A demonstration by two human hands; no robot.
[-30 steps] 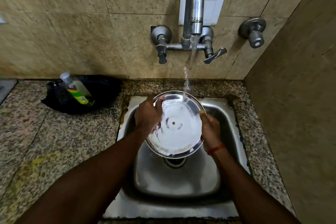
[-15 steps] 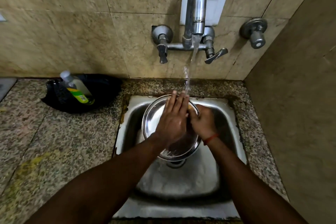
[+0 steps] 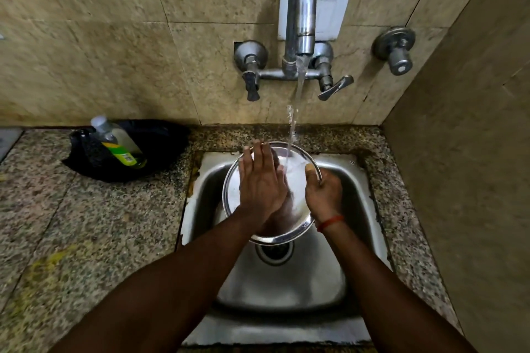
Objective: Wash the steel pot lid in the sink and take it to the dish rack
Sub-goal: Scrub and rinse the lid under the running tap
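Shifted since half a second ago: left hand (image 3: 262,183), then spread over the middle of the steel pot lid (image 3: 298,180) with fingertips beside the falling water, now lying toward the lid's left half, fingers straight and together, palm flat on the wet surface, gripping nothing. Also changed: right hand (image 3: 324,195), earlier partly covered by the left, now plainly seen at the lid's right rim, closed around the edge with the thumb on top, a red thread (image 3: 329,222) at the wrist.

Left of the lid, on the speckled granite counter (image 3: 71,223): a black pan (image 3: 149,149) holding a clear bottle (image 3: 117,142) with a green and yellow label, leaning inside it, cap toward the wall.

At centre, held tilted above the steel sink (image 3: 355,189), clear of the basin floor: the lid, underside up, its far edge under the water stream (image 3: 295,106) pouring from the wall tap (image 3: 301,8), its near edge over the drain (image 3: 275,251). Water pooled white across the lid's right half, between the two hands. Left hand on top of the lid, right hand beside and under its rim.

Right of the lid: bare sink wall, then a strip of counter and the tiled side wall (image 3: 464,152). Higher up, right of the tap, a separate round valve (image 3: 397,49) on the back wall.
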